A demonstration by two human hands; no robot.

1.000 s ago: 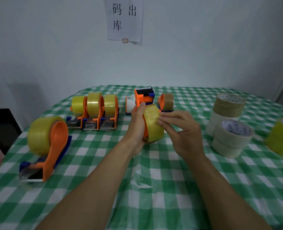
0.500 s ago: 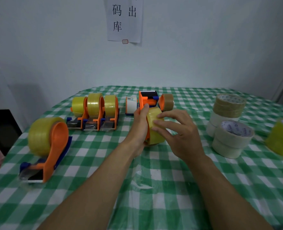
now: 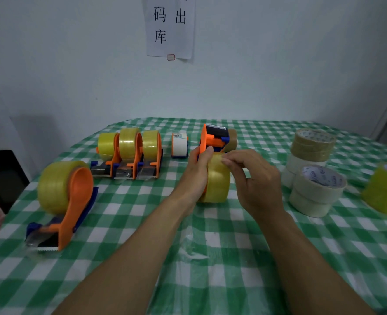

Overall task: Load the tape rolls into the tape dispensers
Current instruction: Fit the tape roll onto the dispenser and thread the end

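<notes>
Fingertips (image 3: 225, 160) of the right hand (image 3: 256, 180) are climbing to pinch the top of the yellow tape roll (image 3: 217, 183), mid-desk (image 3: 210, 246) toward twelve o'clock. The left hand (image 3: 197, 171) is gripping the orange dispenser (image 3: 204, 140). Threading is probably coming next.

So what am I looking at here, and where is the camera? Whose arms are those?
There is no machine here. These are a person's two bare arms, seen from a single camera worn on their head, which looks forward and down. The left hand grips an orange dispenser with a yellow roll on it. The right hand has its fingertips at the top of that roll and seems to be picking at the tape end. On the checked table stand a row of three loaded dispensers, a bigger loaded one nearer on the left, and a small white one. Loose rolls are stacked on the right.
</notes>
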